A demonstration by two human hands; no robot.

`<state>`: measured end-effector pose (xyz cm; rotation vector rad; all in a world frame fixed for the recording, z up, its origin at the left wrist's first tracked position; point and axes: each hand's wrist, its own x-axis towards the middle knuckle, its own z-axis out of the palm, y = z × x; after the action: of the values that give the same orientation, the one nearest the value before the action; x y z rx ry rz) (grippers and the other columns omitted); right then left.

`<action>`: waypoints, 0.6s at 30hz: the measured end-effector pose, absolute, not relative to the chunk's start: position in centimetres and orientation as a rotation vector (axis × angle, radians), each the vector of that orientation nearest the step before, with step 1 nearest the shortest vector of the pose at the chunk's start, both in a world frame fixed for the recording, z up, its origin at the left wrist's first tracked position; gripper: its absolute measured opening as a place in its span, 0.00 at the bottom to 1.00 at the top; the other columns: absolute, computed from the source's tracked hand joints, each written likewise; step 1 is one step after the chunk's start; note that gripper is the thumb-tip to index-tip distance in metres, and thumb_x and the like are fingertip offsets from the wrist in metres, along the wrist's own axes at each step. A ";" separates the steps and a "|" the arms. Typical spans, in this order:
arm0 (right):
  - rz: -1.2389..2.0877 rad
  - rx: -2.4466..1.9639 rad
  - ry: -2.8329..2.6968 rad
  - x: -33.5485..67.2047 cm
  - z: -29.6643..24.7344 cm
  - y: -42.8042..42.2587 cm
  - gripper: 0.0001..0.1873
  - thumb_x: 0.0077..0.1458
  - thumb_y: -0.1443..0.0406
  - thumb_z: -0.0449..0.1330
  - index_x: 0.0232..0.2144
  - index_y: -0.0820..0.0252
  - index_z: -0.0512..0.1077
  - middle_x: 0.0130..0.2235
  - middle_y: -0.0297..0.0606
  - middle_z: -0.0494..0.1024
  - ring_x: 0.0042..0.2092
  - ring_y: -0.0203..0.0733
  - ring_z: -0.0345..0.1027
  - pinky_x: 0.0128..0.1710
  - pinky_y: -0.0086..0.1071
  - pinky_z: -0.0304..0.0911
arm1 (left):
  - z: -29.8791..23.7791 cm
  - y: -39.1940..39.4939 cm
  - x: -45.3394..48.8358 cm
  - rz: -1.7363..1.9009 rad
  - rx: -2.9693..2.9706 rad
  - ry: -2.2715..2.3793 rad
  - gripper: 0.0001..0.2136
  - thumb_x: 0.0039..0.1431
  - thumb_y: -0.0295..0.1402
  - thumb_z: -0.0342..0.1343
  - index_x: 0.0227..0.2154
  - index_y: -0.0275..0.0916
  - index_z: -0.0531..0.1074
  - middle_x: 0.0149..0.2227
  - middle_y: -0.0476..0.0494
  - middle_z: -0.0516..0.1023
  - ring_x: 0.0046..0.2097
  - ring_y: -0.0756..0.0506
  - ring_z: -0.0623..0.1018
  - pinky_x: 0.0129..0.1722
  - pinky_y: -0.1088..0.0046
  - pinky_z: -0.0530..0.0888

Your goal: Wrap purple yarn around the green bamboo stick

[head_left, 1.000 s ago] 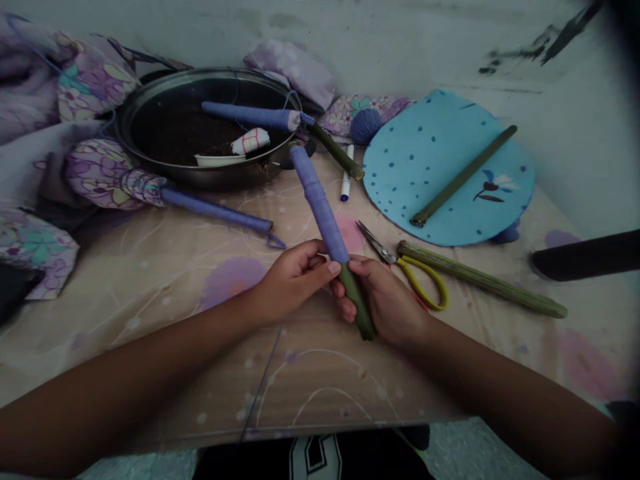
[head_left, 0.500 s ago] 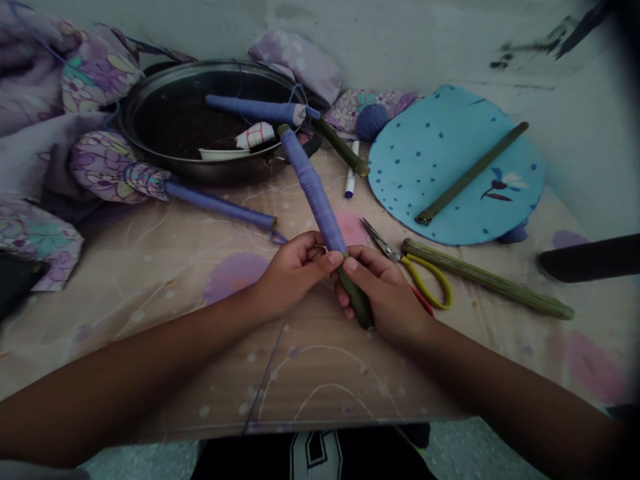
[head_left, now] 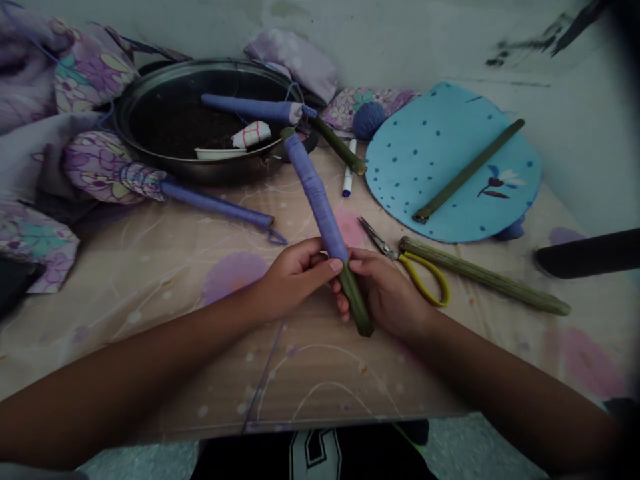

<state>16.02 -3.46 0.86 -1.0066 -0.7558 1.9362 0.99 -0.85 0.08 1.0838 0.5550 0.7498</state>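
Both hands are clenched on a bamboo stick [head_left: 356,303] over the middle of the table [head_left: 125,267], the left hand [head_left: 295,283] on its purple thread wrapping [head_left: 320,200], the right hand [head_left: 385,290] on the bare green near end, the far end angled toward a metal pan [head_left: 150,79], the hold barely changed from a moment earlier.

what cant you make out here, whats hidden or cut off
All in the head view:
wrapped stick: the gripped part is hidden by the left hand and right hand
pan: its dark contents are too dim to identify
black object: cut off by the right edge
dark object: cut off by the left edge
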 end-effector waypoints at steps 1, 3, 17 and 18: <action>1.943 -1.013 -0.748 16.1 0.8 -3.5 0.06 0.44 0.64 0.56 0.28 0.61 0.67 0.23 0.32 0.71 0.18 0.34 0.64 0.15 0.28 0.65 | 0.1 -0.9 1.0 0.755 1.102 0.574 0.09 0.56 0.33 0.55 0.36 0.33 0.66 0.24 0.51 0.71 0.25 0.51 0.76 0.25 0.77 0.74; 1.944 -1.032 -0.740 16.1 0.8 -3.5 0.06 0.43 0.65 0.56 0.28 0.61 0.66 0.22 0.31 0.70 0.18 0.32 0.61 0.13 0.26 0.61 | 0.0 -0.8 1.0 0.767 1.147 0.622 0.09 0.56 0.33 0.56 0.36 0.33 0.67 0.25 0.49 0.73 0.27 0.52 0.76 0.28 0.77 0.74; 1.949 -1.159 -0.779 16.3 1.6 -3.1 0.08 0.44 0.61 0.54 0.25 0.61 0.67 0.21 0.33 0.70 0.18 0.34 0.63 0.13 0.25 0.58 | 0.3 -0.8 1.1 0.799 1.193 0.692 0.07 0.55 0.31 0.55 0.34 0.33 0.67 0.23 0.50 0.73 0.25 0.52 0.75 0.25 0.77 0.73; 1.943 -1.175 -0.769 16.3 1.7 -3.1 0.08 0.43 0.62 0.55 0.26 0.61 0.67 0.22 0.33 0.71 0.19 0.34 0.64 0.14 0.26 0.60 | 0.4 -0.8 1.2 0.800 1.205 0.704 0.06 0.55 0.30 0.55 0.34 0.33 0.67 0.22 0.51 0.72 0.24 0.52 0.75 0.25 0.77 0.72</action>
<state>16.28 -3.05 1.67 -1.1748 -0.7693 1.9427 1.15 -0.84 0.38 1.2050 0.7044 0.8003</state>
